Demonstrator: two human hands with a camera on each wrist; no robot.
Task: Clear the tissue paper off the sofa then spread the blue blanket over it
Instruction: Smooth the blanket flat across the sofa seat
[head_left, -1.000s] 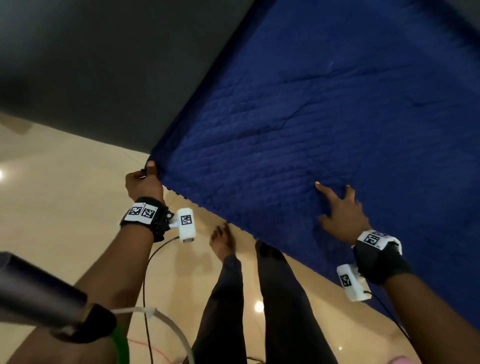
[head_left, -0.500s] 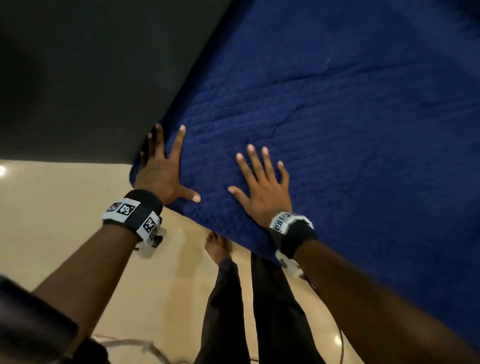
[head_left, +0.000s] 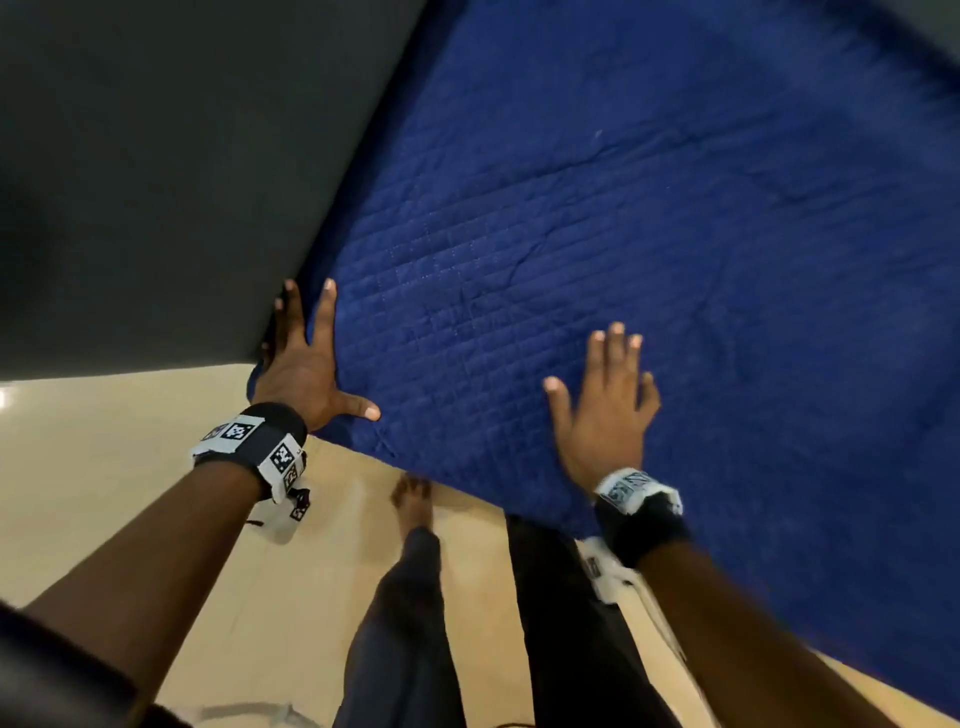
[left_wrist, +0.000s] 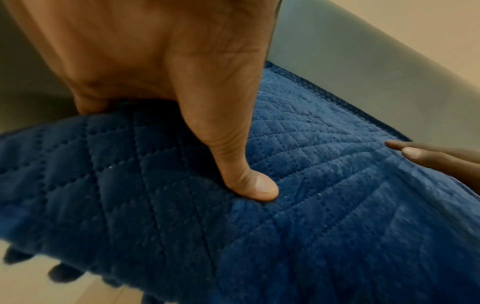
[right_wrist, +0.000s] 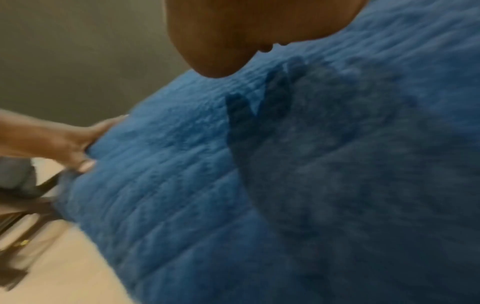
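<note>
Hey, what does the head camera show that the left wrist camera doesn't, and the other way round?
Only the head view shows both hands whole: the left hand flat at the blanket's corner, the right hand flat further along, plus the person's legs and the floor below. Only the left wrist view shows, close up, the left thumb pressing into the quilted pile, and the stitched hem. Both show the blue blanket lying on the dark sofa, with the right hand's fingertips on it.

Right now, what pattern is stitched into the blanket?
Diamond-grid quilting on the blue blanket, clearest in the left wrist view.
</note>
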